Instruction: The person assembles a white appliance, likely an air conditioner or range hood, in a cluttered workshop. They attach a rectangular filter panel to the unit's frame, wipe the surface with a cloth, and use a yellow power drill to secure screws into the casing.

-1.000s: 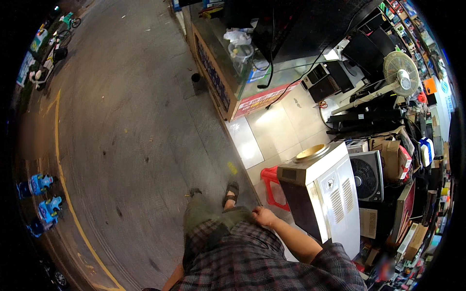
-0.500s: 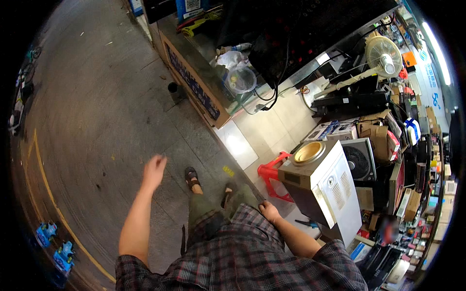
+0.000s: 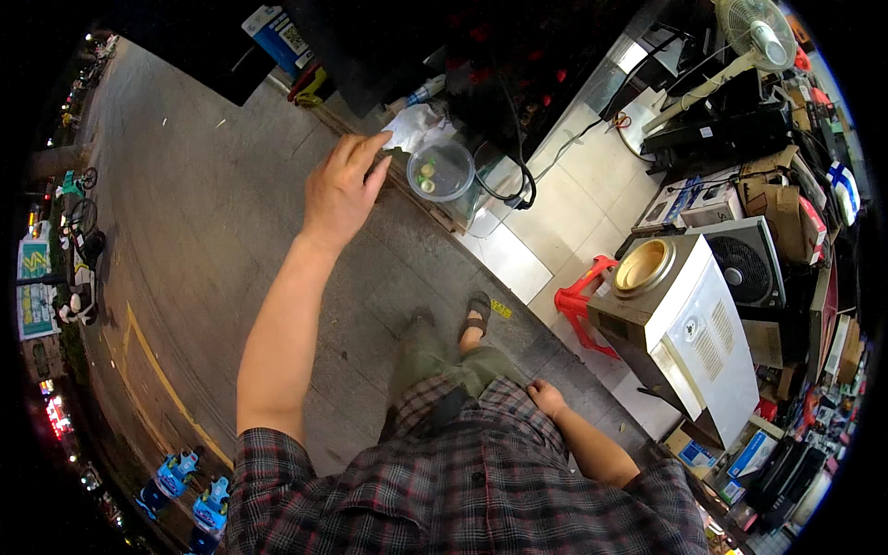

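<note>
My left hand (image 3: 344,190) is raised in front of me, its thumb apart from the fingers and nothing in its grasp. Its fingertips appear close to a crumpled white plastic bag (image 3: 416,128) and a round clear plastic tub (image 3: 441,171) with some green and pale bits in it. Whether the fingers touch the bag I cannot tell. Down by my thigh, my right hand (image 3: 548,398) hangs beside the checked cloth (image 3: 499,398) with its fingers loosely curled. No held thing shows there.
A white-and-beige appliance (image 3: 689,324) stands on a red plastic stool (image 3: 585,301) at my right. Behind it are a boxed black fan (image 3: 740,268), cartons (image 3: 772,199) and a standing fan (image 3: 763,42). Black cables (image 3: 523,190) hang beside the tub. Grey pavement (image 3: 213,231) stretches left.
My left hand has risen and moved forward toward the tub and bag. My feet have swapped places in a step, and the shop front has come nearer. My right hand stays by my thigh.
</note>
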`<state>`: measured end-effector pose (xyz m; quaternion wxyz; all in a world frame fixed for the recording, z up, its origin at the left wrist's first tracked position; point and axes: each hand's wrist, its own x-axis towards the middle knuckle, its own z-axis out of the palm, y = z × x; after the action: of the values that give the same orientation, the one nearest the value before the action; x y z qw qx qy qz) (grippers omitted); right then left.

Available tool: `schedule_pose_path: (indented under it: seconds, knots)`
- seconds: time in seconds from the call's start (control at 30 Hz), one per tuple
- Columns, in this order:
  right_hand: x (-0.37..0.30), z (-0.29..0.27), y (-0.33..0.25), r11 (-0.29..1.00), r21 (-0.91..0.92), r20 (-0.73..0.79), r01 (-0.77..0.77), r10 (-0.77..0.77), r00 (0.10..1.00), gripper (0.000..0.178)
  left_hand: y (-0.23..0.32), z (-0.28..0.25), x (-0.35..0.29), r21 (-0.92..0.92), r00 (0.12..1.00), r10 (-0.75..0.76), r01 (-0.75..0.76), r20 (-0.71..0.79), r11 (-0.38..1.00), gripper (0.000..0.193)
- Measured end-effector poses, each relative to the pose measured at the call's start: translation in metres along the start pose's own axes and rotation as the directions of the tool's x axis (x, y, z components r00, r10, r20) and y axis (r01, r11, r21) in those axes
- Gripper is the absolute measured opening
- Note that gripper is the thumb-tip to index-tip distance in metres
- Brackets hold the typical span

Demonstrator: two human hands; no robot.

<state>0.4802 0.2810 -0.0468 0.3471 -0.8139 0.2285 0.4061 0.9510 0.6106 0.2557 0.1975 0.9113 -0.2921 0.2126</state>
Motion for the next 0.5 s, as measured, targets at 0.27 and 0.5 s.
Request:
schedule_pose_path:
  seconds: [0.27, 0.5]
  knots:
    - [0.004, 0.008, 0.026, 0.990, -0.112, 0.067, -0.086, 0.093, 0.993, 0.050, -0.013, 0.020, 0.020, -0.025, 0.979, 0.152, -0.157, -0.137, 0.987, 0.029]
    - [-0.039, -0.084, -0.170, 0.858, -0.249, -0.203, 0.449, -0.500, 0.842, 0.027, -0.027, 0.012, 0.005, -0.113, 0.987, 0.092, -0.107, -0.132, 0.988, 0.027]
